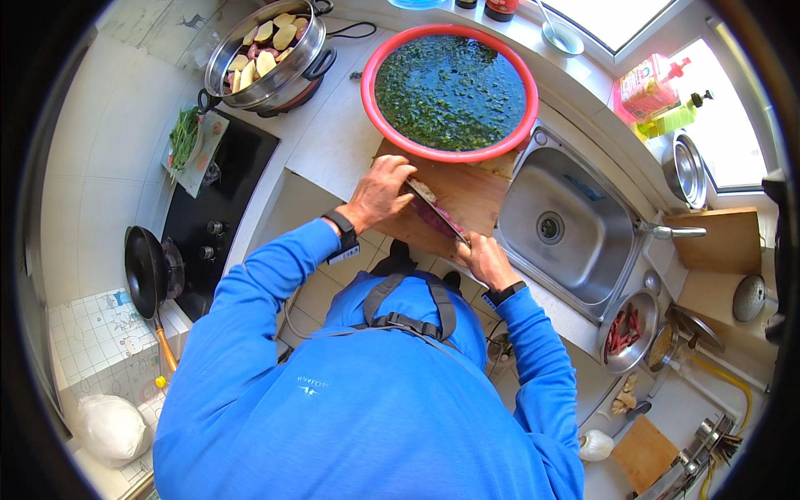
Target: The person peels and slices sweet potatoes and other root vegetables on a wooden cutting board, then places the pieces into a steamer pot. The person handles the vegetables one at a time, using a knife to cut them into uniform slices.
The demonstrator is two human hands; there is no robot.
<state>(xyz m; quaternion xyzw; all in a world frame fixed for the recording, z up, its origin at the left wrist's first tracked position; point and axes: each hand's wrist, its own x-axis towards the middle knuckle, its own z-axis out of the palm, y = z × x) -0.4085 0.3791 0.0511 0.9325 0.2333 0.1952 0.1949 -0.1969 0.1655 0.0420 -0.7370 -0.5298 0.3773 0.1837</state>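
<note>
My right hand point(487, 257) is closed around the handle of a kitchen knife point(440, 214), whose blade runs diagonally up to the left. Near the blade's far end, my left hand point(382, 190) has its fingers curled over something; whether they hold the meat or the blade is unclear. A reddish piece of raw meat point(431, 219) with a pale end lies along the knife on a wooden cutting board point(475, 194). Just beyond the board stands a red-rimmed basin point(532, 94) of water with chopped green leaves in it.
A steel sink point(572, 250) adjoins the board on the right, with a metal bowl of red pieces point(647, 350) past it. A steamer pot point(215, 69) holding cut potatoes stands upper left. A black cooktop point(234, 162) and a wok point(145, 272) are at the left.
</note>
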